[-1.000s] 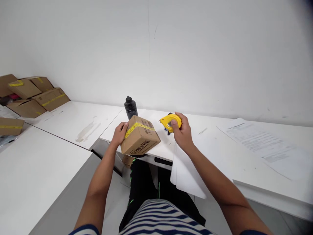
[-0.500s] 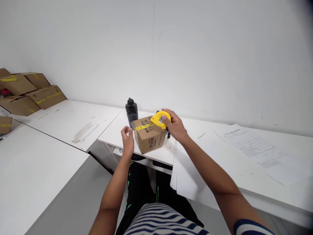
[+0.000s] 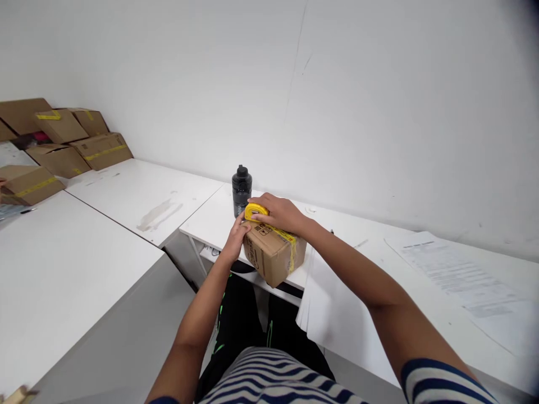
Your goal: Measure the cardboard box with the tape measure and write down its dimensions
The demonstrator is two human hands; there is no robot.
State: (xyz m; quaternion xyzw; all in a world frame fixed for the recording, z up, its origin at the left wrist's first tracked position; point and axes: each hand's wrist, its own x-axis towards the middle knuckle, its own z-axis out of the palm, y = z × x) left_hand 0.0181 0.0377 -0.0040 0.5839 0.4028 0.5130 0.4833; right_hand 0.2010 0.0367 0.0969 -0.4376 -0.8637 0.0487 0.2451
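A small cardboard box (image 3: 272, 255) with yellow tape stands at the front edge of the white table (image 3: 379, 264). My right hand (image 3: 278, 213) is closed round a yellow tape dispenser (image 3: 255, 211) and presses it on the box's top far corner. A strip of yellow tape runs from it over the top and down the right side. My left hand (image 3: 238, 235) grips the box's left side, fingers pressed against it.
A black bottle (image 3: 241, 189) stands just behind the box. Sheets of paper (image 3: 455, 275) lie to the right, and more white sheets (image 3: 332, 320) hang over the table's front edge. Several cardboard boxes (image 3: 63, 140) are piled at the far left on other tables.
My right hand carried the dispenser leftward across the box's top, laying tape. My left hand, free half a second ago, has taken hold of the box's left side. The box turned.
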